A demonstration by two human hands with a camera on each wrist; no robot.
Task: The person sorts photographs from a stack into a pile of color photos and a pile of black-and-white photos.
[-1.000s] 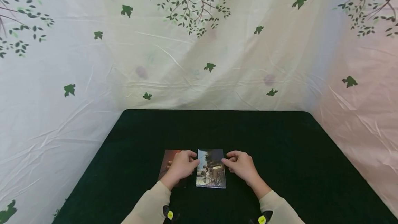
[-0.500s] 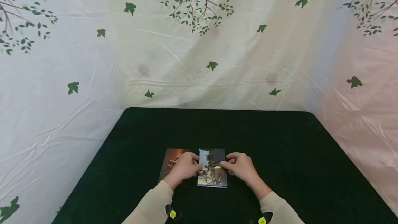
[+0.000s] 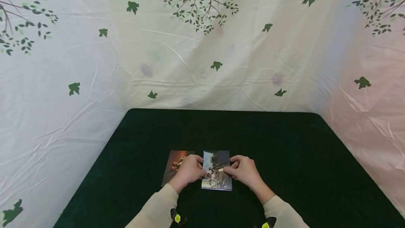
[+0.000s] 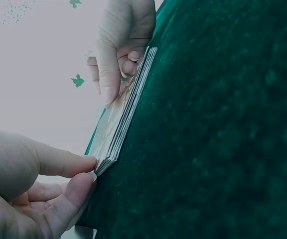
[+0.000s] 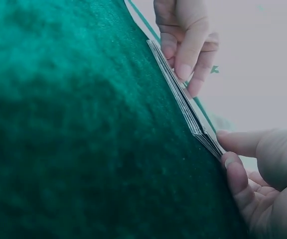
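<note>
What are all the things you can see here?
stack of photo cards: one stack, bluish picture on top, near edge of the table, between both hands
single photo card: one, reddish brown, flat on the table left of the stack
table: one, dark green cloth
backdrop sheet: one, white with green leaves and birds, behind and beside the table
left hand: one, pinches the stack's left edge
right hand: one, pinches the stack's right edge
sleeves: two, beige

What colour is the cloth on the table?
Dark green; the table cloth shows best in the head view.
</note>
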